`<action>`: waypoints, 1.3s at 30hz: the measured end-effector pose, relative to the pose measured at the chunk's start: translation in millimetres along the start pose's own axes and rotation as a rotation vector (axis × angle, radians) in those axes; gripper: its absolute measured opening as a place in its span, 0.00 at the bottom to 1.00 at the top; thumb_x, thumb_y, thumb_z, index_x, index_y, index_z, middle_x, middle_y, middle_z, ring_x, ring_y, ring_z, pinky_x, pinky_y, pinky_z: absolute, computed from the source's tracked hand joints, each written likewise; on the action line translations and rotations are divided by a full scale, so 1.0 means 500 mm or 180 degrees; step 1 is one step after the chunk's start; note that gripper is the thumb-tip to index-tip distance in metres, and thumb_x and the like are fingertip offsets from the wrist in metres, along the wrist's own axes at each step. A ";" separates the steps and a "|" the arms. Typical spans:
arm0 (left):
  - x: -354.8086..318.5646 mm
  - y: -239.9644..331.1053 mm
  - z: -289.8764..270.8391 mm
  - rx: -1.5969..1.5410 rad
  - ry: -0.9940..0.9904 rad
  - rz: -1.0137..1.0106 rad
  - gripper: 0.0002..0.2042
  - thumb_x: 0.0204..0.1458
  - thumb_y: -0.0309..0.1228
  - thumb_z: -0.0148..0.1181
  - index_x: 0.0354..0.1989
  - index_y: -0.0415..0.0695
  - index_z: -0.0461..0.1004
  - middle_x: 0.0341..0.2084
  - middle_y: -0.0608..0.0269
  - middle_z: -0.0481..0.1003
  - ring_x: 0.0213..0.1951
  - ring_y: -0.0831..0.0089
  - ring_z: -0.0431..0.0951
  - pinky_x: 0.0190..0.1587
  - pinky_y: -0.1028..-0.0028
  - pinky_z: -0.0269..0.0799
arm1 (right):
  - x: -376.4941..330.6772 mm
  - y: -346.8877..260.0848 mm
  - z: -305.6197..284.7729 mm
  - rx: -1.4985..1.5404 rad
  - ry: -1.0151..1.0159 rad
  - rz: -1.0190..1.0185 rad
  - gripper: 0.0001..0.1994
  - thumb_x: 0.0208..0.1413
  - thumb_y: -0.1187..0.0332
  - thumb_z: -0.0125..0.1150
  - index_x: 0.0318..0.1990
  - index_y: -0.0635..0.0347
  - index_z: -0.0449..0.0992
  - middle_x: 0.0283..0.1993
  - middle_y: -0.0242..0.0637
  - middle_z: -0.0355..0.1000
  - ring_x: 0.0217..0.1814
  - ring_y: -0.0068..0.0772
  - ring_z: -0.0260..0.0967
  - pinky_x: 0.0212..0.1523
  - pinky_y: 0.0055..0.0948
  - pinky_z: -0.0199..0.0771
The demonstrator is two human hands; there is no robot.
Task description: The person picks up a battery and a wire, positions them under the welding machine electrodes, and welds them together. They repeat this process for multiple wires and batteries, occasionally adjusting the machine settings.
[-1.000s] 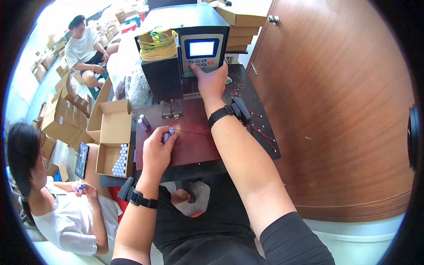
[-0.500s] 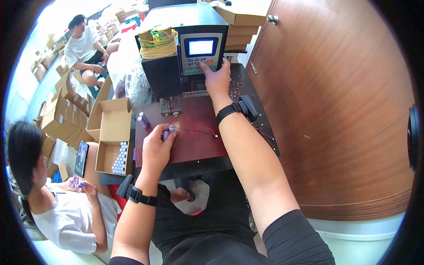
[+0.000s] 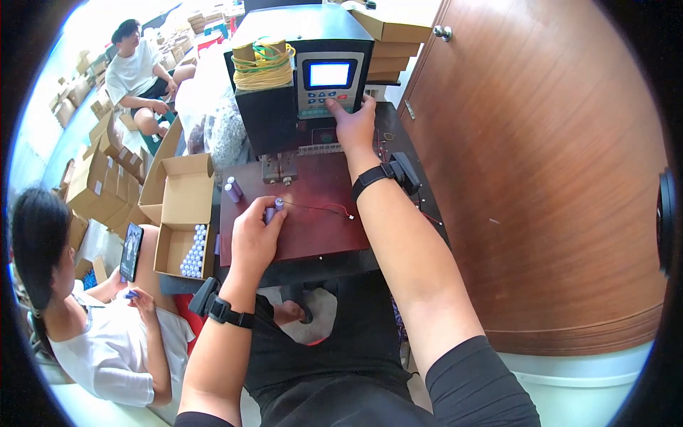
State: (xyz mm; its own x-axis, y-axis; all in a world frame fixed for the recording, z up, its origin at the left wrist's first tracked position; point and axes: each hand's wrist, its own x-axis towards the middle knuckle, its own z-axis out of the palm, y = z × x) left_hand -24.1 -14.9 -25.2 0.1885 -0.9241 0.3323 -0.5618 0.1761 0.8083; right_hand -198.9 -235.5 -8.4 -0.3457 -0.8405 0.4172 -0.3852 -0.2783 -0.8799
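My left hand (image 3: pixel 255 231) is closed around a pair of purple cylindrical battery cells (image 3: pixel 279 205), held low over the dark red board (image 3: pixel 313 238). From the cells a thin red and black wire lead (image 3: pixel 324 208) runs right to a small white connector. My right hand (image 3: pixel 354 127) reaches to the control panel (image 3: pixel 329 74) of a black bench machine, likely a spot welder. Its thumb rests at the lower buttons, with the other fingers apart at the panel's right edge. Two more purple cells (image 3: pixel 233 189) stand on the board's left side, near the machine's metal electrode block (image 3: pixel 279 169).
An open cardboard box (image 3: pixel 165 250) of several cells stands left of the board. Yellow wire (image 3: pixel 263 71) is coiled on the machine. A seated co-worker (image 3: pixel 99 334) beside me holds a phone and a cell; another person (image 3: pixel 139 78) sits farther back. A wooden door (image 3: pixel 541 178) closes the right side.
My view has shifted slightly, so the machine appears a little farther right. Both hands keep their places at the cells and the panel. The nearby co-worker's hands have moved apart.
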 end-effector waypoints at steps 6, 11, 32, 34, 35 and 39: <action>-0.002 -0.002 -0.005 0.0030 -0.0033 0.0020 0.12 0.55 0.28 0.66 0.45 0.35 0.77 0.33 0.45 0.80 0.35 0.52 0.82 0.41 0.66 0.76 | 0.000 0.000 0.003 0.0125 -0.0088 -0.0067 0.41 0.49 0.55 0.79 0.61 0.73 0.62 0.59 0.59 0.71 0.61 0.50 0.71 0.62 0.41 0.68; -0.002 0.000 -0.006 -0.0005 -0.0065 -0.0029 0.13 0.56 0.28 0.65 0.46 0.35 0.77 0.33 0.44 0.80 0.37 0.51 0.82 0.42 0.66 0.76 | -0.002 0.007 0.008 0.0106 -0.0034 -0.0061 0.41 0.49 0.55 0.79 0.60 0.74 0.62 0.58 0.59 0.71 0.61 0.50 0.71 0.62 0.40 0.68; -0.009 -0.005 -0.013 -0.0083 -0.0027 0.0165 0.12 0.55 0.30 0.67 0.43 0.36 0.78 0.33 0.44 0.80 0.37 0.50 0.82 0.42 0.65 0.76 | -0.305 -0.090 -0.229 -0.0942 -0.1949 -0.1749 0.18 0.57 0.62 0.66 0.53 0.57 0.77 0.58 0.43 0.71 0.64 0.50 0.64 0.65 0.44 0.64; -0.012 -0.008 -0.014 -0.0277 -0.0075 0.0273 0.12 0.55 0.30 0.67 0.44 0.37 0.78 0.34 0.44 0.81 0.38 0.51 0.83 0.43 0.65 0.76 | -0.310 -0.065 -0.221 -0.1137 -0.2054 -0.1871 0.16 0.57 0.62 0.66 0.51 0.57 0.79 0.56 0.42 0.73 0.62 0.49 0.66 0.64 0.44 0.64; -0.015 -0.007 -0.016 -0.0260 -0.0060 0.0335 0.12 0.55 0.30 0.67 0.44 0.36 0.78 0.34 0.44 0.81 0.39 0.51 0.83 0.43 0.65 0.76 | -0.318 -0.060 -0.222 -0.1315 -0.2182 -0.1993 0.15 0.57 0.61 0.65 0.49 0.57 0.80 0.54 0.41 0.74 0.60 0.48 0.68 0.62 0.44 0.65; -0.009 -0.006 -0.026 -0.0345 -0.0066 0.0336 0.13 0.55 0.31 0.68 0.45 0.36 0.78 0.34 0.46 0.81 0.37 0.55 0.83 0.43 0.66 0.76 | -0.298 -0.065 -0.222 -0.1197 -0.1986 -0.1838 0.10 0.61 0.65 0.61 0.41 0.60 0.83 0.40 0.41 0.78 0.47 0.46 0.75 0.55 0.39 0.70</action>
State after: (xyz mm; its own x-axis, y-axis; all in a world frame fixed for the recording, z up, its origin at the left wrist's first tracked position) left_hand -12.9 -6.8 -22.8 0.1157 -0.9051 0.4092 -0.4872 0.3072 0.8174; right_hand -229.9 -49.5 -16.6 0.4668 -0.7468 0.4737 -0.6440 -0.6542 -0.3967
